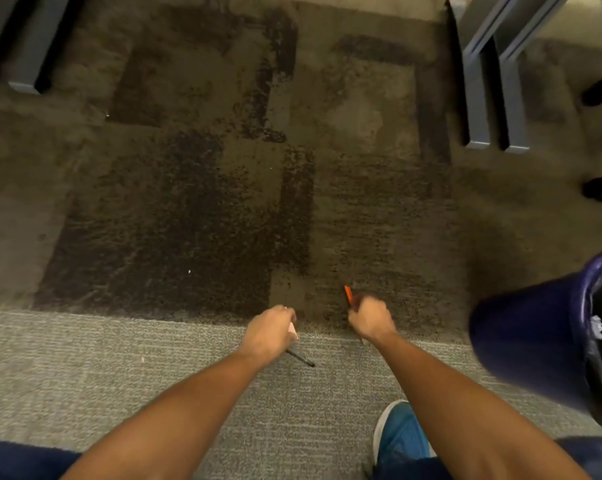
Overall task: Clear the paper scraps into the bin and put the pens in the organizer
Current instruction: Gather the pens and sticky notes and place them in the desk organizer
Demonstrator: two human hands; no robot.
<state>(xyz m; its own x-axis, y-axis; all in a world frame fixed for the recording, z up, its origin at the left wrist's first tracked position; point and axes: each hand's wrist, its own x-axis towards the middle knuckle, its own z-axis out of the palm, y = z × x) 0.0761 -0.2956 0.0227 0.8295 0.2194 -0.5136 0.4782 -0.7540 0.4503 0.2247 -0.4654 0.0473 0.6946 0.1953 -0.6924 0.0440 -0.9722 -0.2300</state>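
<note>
Bin (535,344) stands right of both hands on carpet (188,202).

a thin black pen (301,358) pokes out below one fist beside a pale paper scrap (292,330), an orange pen (348,295) juts up from the other, and the dark blue bin (531,336) stands near, right.

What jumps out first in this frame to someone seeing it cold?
Two bare forearms reach down over the carpet: the left hand closed on a black pen and a pale paper scrap, the right hand closed on an orange pen. A dark blue bin sits tilted at the right edge, something white inside. A blue shoe shows at the bottom.
</note>
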